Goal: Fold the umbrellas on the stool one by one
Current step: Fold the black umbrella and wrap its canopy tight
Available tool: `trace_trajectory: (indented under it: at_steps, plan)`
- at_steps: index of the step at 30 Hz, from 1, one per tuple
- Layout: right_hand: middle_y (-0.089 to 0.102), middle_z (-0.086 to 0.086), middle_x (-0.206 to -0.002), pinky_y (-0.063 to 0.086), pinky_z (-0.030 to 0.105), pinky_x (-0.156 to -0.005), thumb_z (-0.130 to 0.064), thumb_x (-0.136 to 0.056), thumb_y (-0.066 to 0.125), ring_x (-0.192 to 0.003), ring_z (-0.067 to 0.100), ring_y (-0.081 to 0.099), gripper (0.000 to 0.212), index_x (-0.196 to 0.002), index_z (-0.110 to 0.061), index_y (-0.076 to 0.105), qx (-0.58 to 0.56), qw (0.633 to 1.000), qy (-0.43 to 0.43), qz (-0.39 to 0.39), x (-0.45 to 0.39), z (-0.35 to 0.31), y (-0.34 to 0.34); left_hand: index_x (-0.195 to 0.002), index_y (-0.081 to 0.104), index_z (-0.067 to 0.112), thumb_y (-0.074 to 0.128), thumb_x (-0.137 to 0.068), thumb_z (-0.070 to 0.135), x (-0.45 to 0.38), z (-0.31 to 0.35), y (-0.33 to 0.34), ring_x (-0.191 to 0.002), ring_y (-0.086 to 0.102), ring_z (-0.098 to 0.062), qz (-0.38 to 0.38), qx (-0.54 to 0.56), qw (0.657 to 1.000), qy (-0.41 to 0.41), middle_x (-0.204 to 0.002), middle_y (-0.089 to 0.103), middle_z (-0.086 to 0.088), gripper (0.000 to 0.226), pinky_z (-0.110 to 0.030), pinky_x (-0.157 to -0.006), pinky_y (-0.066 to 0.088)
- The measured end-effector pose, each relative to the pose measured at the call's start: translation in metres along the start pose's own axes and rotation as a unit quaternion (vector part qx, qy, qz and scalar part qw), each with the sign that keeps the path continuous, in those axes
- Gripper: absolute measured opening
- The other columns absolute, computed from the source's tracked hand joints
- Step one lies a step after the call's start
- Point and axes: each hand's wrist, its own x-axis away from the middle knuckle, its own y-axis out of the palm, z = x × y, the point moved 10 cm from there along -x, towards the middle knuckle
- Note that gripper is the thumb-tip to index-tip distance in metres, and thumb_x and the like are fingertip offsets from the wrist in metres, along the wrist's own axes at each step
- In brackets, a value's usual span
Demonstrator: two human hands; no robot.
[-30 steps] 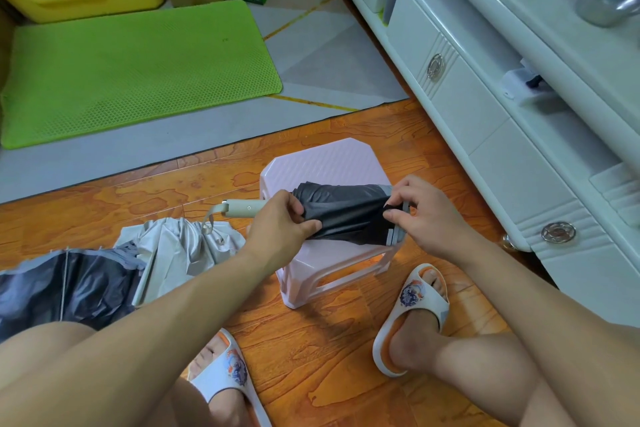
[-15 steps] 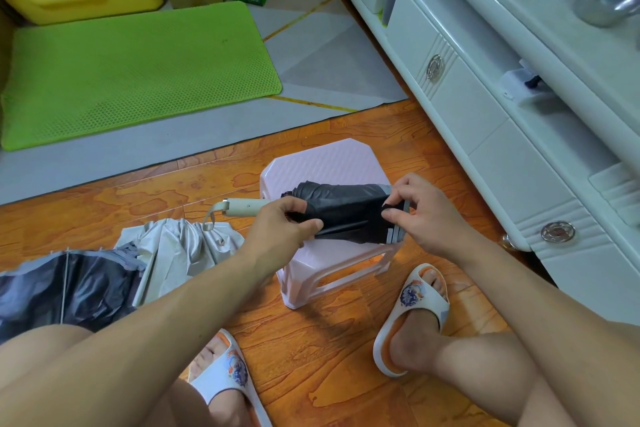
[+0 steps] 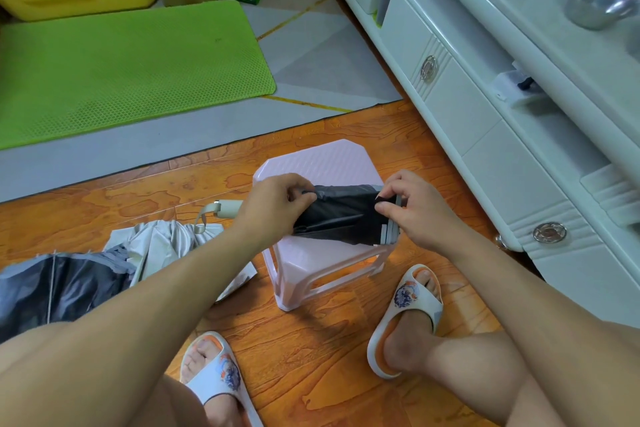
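Umbrella lies across the stool, nearly rolled; left hand grips its handle end, right hand pinches the strap. Another umbrella, at 8 o'clock on the floor, looks unfolded.

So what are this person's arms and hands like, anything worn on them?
Both arms are bare, with no sleeves in view. The left hand and right hand wear no gloves, and no rings, watch or bracelet show. Nails look short and unpainted.
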Motion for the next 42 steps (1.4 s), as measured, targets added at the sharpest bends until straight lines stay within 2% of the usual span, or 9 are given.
trace_trajectory:
  at_steps: [7, 11, 15, 19, 25, 29, 32, 37, 42]
  plan:
    - [0.052, -0.007, -0.109, 0.04, 0.021, -0.088, -0.021, -0.098, 0.063, -0.102, 0.009, 0.052, 0.004, -0.101, -0.019, 0.065, 0.037, 0.998, -0.04, -0.012, -0.009, -0.009, 0.003, -0.101, 0.067, 0.024, 0.052, -0.104, 0.035, -0.042, -0.006, -0.002, -0.098, 0.055, -0.022, 0.007, -0.109, 0.994, -0.014, -0.106, 0.055, 0.0, 0.019, -0.038, -0.083, 0.046]
    - [0.054, -0.006, -0.116, 0.042, 0.034, -0.099, -0.021, -0.1, 0.057, -0.113, 0.015, 0.049, 0.009, -0.105, -0.017, 0.062, 0.087, 0.989, -0.113, -0.044, -0.01, -0.025, 0.012, -0.125, 0.058, 0.021, 0.045, -0.103, 0.024, -0.043, -0.042, 0.001, -0.096, 0.061, -0.023, -0.169, -0.15, 0.972, -0.072, -0.117, 0.065, -0.004, 0.025, -0.034, -0.08, 0.05]
    - [0.059, -0.007, -0.116, 0.038, 0.047, -0.11, -0.03, -0.1, 0.047, -0.113, 0.017, 0.051, 0.016, -0.103, -0.02, 0.059, 0.15, 0.97, -0.185, -0.049, -0.008, -0.045, 0.018, -0.117, 0.057, 0.035, 0.059, -0.095, 0.025, -0.011, -0.077, -0.003, -0.098, 0.06, -0.018, -0.337, -0.25, 0.906, -0.061, -0.109, 0.064, 0.005, 0.025, -0.038, -0.086, 0.05]
    - [0.063, 0.0, -0.115, 0.04, 0.04, -0.106, -0.021, -0.098, 0.054, -0.112, 0.02, 0.055, 0.009, -0.102, -0.016, 0.059, 0.136, 0.961, -0.235, -0.043, -0.014, -0.079, 0.017, -0.112, 0.064, 0.04, 0.065, -0.095, 0.023, -0.017, -0.075, -0.01, -0.091, 0.062, -0.018, -0.253, -0.3, 0.919, 0.027, -0.098, 0.068, 0.012, 0.024, -0.037, -0.076, 0.052]
    - [0.068, 0.003, -0.112, 0.05, 0.05, -0.088, -0.034, -0.106, 0.045, -0.102, 0.029, 0.062, 0.018, -0.114, -0.021, 0.054, 0.143, 0.98, -0.045, -0.129, -0.034, -0.019, 0.038, -0.1, 0.048, 0.024, 0.072, -0.08, 0.01, 0.0, -0.033, -0.017, -0.089, 0.045, -0.02, -0.111, -0.347, 0.908, 0.208, -0.094, 0.046, 0.002, 0.035, -0.038, -0.063, 0.043]
    - [0.059, -0.004, -0.103, 0.047, 0.044, -0.085, -0.028, -0.104, 0.051, -0.093, 0.02, 0.057, 0.011, -0.104, -0.019, 0.056, 0.095, 0.988, -0.046, -0.117, -0.026, -0.013, 0.048, -0.101, 0.041, 0.016, 0.065, -0.061, -0.011, 0.023, -0.037, -0.002, -0.084, 0.044, -0.027, -0.073, -0.393, 0.89, 0.217, -0.095, 0.043, -0.008, 0.054, -0.039, -0.048, 0.039]
    - [0.054, -0.005, -0.1, 0.044, 0.037, -0.081, -0.021, -0.102, 0.056, -0.089, 0.015, 0.052, 0.006, -0.098, -0.016, 0.056, 0.065, 0.993, -0.069, -0.076, -0.019, -0.018, 0.051, -0.11, 0.044, 0.015, 0.07, -0.056, -0.008, 0.033, -0.056, 0.007, -0.072, 0.049, -0.029, -0.074, -0.39, 0.903, 0.166, -0.098, 0.046, -0.01, 0.064, -0.037, -0.047, 0.037]
    - [0.054, -0.005, -0.089, 0.038, 0.028, -0.073, -0.015, -0.096, 0.065, -0.084, 0.012, 0.049, 0.006, -0.092, -0.013, 0.061, 0.058, 0.992, -0.113, -0.004, -0.003, -0.015, 0.051, -0.149, 0.032, 0.022, 0.048, -0.1, 0.034, 0.038, -0.079, 0.022, -0.121, 0.054, -0.027, -0.206, -0.231, 0.951, -0.005, -0.131, 0.058, -0.002, 0.054, -0.043, -0.101, 0.04]
    - [0.055, -0.006, -0.084, 0.04, 0.027, -0.07, -0.02, -0.095, 0.062, -0.08, 0.008, 0.048, 0.009, -0.09, -0.012, 0.061, 0.046, 0.987, -0.151, 0.003, 0.013, -0.025, 0.047, -0.125, 0.055, 0.019, 0.048, -0.105, 0.038, 0.04, -0.077, 0.027, -0.109, 0.06, -0.027, -0.295, -0.274, 0.914, 0.042, -0.118, 0.065, -0.004, 0.028, -0.044, -0.09, 0.049]
